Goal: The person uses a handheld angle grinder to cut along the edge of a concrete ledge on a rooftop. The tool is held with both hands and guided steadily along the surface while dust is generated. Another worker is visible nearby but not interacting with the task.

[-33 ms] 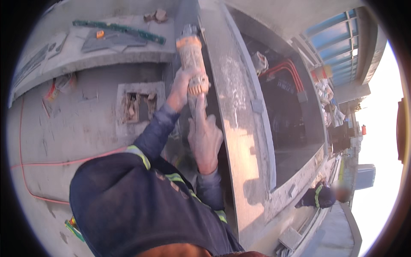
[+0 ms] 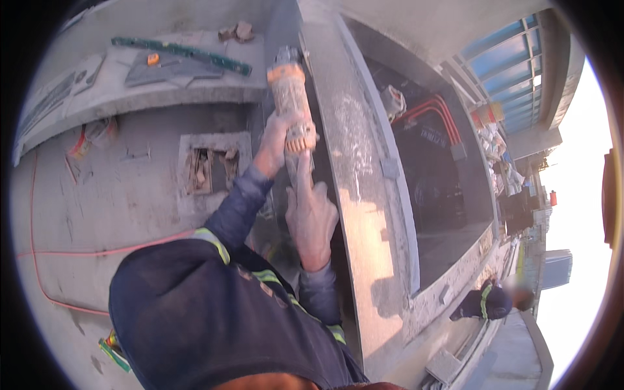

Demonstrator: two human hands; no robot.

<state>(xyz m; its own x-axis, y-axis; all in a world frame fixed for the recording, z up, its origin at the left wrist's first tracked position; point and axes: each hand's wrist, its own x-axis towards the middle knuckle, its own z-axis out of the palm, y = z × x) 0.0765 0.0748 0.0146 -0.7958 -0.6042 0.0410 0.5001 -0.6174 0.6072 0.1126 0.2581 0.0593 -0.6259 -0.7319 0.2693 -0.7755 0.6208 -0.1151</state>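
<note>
A dusty orange power tool, apparently an angle grinder, lies lengthwise along the narrow gap beside a concrete wall strip, its metal head pointing away from me. My left hand is wrapped round the tool's body from the left side. My right hand grips its rear end lower down, the index finger lying straight along it and the other fingers curled, partly hidden. Whether the head touches the wall cannot be told.
At upper left, a ledge holds a green level, tape measure, dark boards and rubble. Below are a broken square opening, a bucket and red hose. Right: dark recess with red conduits; a co-worker at lower right.
The whole view has shifted slightly, so the tool, my hands and the ledge sit a little lower in it. My grip on the tool looks unchanged.
</note>
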